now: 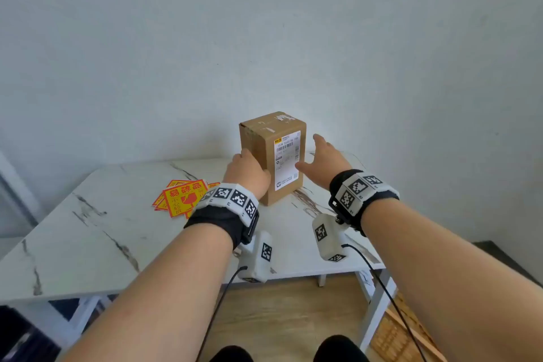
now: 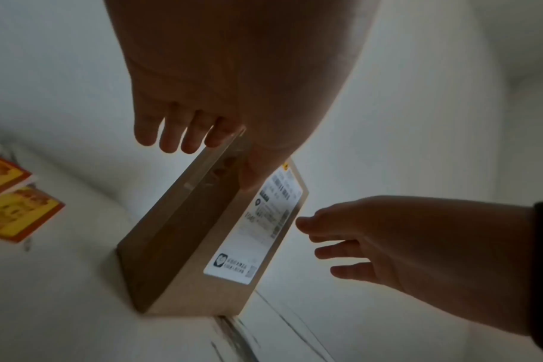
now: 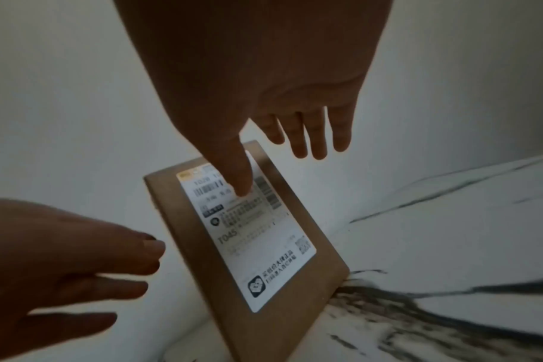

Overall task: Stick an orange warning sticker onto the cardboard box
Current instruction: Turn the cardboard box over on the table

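Observation:
A brown cardboard box [image 1: 255, 141] stands upright on the white marble table [image 1: 117, 229], its white shipping label [image 1: 288, 160] facing me. My left hand [image 1: 248, 169] straddles the box's front left edge. Its thumb [image 2: 257, 171] lies on the labelled face, and its straight fingers [image 2: 171, 137] hang beside the left face [image 2: 177, 232]. My right hand [image 1: 318, 157] hovers open at the box's right side with fingers spread, a small gap from the edge; its thumb [image 3: 239, 171] points over the label [image 3: 264, 245]. A loose pile of orange warning stickers [image 1: 183, 197] lies left of the box.
A plain white wall rises directly behind the box. The table's near edge [image 1: 293, 273] runs under my wrists, with wooden floor below. A slatted wooden piece [image 1: 411, 338] lies on the floor at lower right. Cables trail from both wrist cameras.

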